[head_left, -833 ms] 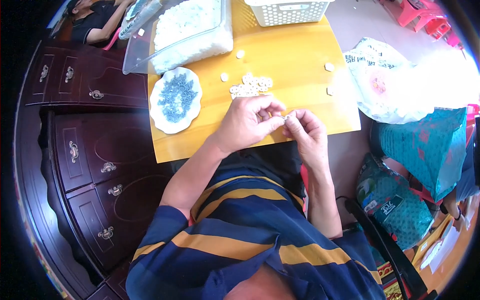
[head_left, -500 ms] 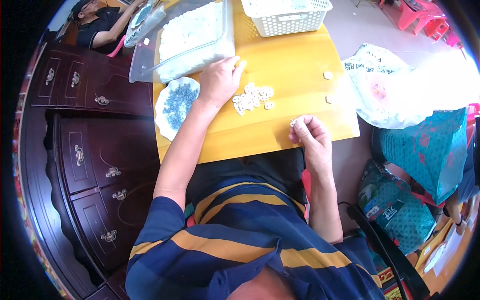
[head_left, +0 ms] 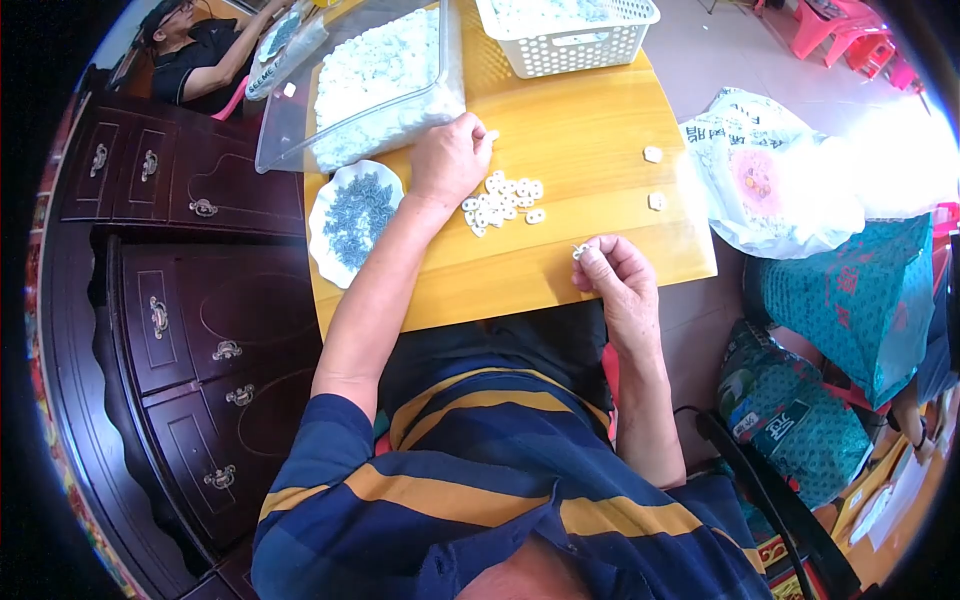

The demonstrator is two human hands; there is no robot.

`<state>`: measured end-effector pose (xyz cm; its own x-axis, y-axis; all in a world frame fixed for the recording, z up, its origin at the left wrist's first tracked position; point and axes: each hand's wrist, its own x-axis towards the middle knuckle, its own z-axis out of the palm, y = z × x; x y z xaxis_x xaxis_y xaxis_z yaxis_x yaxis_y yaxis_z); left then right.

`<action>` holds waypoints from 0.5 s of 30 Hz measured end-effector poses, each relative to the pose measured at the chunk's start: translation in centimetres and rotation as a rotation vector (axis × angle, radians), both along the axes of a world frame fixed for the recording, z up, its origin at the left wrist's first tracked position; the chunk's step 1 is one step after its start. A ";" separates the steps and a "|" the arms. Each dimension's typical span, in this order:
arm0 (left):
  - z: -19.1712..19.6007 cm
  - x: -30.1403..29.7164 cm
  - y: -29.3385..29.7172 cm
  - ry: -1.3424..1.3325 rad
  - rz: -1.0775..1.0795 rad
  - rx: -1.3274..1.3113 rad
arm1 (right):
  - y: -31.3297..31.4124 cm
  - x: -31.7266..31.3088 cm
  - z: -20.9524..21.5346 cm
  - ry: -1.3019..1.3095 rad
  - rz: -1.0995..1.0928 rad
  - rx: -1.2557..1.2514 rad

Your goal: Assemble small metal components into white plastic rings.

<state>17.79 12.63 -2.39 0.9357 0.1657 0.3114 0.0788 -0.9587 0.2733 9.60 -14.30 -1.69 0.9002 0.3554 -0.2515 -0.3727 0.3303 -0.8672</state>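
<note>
My left hand [head_left: 447,165] is closed beside the front corner of a clear plastic bin [head_left: 453,98], with a small white plastic piece [head_left: 492,135] pinched at its fingertips. Above the table's near edge, my right hand [head_left: 622,285] pinches a small metal hook [head_left: 579,251], its far part covered by the fingers. Between the hands lies a loose pile of small white plastic pieces with holes [head_left: 500,203]. Left of my left forearm, a white scalloped plate [head_left: 319,232] holds many small grey metal hooks [head_left: 358,212].
White pieces [head_left: 375,75] fill much of the bin. A white perforated basket [head_left: 580,52] stands at the far edge of the yellow table [head_left: 590,130]. Two white pieces [head_left: 655,177] lie to the right. Dark drawers [head_left: 190,300] border the left; bags [head_left: 840,300] stand right. Another person [head_left: 200,55] sits far left.
My left hand has shifted slightly right and nearer, and a white piece now shows clearly at its fingertips. The right hand has moved slightly left and nearer, still pinching.
</note>
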 end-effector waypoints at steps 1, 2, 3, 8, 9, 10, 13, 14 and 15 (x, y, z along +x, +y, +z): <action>-0.1 0.0 -0.1 -0.011 0.005 -0.025 | 0.0 0.0 0.0 0.004 0.003 0.008; -0.2 0.0 0.0 -0.013 0.006 -0.025 | 0.0 0.0 0.1 0.002 0.003 0.009; -0.3 0.0 0.2 -0.013 0.006 -0.059 | 0.0 -0.1 0.1 -0.008 0.008 0.001; 2.2 -1.1 -1.3 -0.009 -0.038 -0.282 | -0.2 -0.2 0.1 0.014 -0.002 0.001; 3.0 -1.7 -2.1 0.050 -0.058 -0.413 | -0.2 -0.2 0.3 0.015 -0.009 -0.017; 4.0 -2.4 -2.9 0.109 -0.077 -0.543 | -0.2 -0.2 0.6 0.014 -0.013 -0.035; 5.7 -5.2 -5.8 0.180 -0.202 -0.831 | -0.2 -0.2 0.9 0.065 -0.023 0.010; 5.8 -6.0 -6.5 0.193 -0.228 -0.866 | 0.0 -0.2 1.0 0.072 -0.025 0.003; 5.4 -6.6 -6.7 0.200 -0.228 -0.874 | 0.1 -0.2 1.2 0.067 -0.026 -0.002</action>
<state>11.21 5.94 3.05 0.9974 0.0710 -0.0084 0.0372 -0.4164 0.9084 9.40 -14.21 -0.47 0.8905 0.3311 -0.3121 -0.4210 0.3390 -0.8413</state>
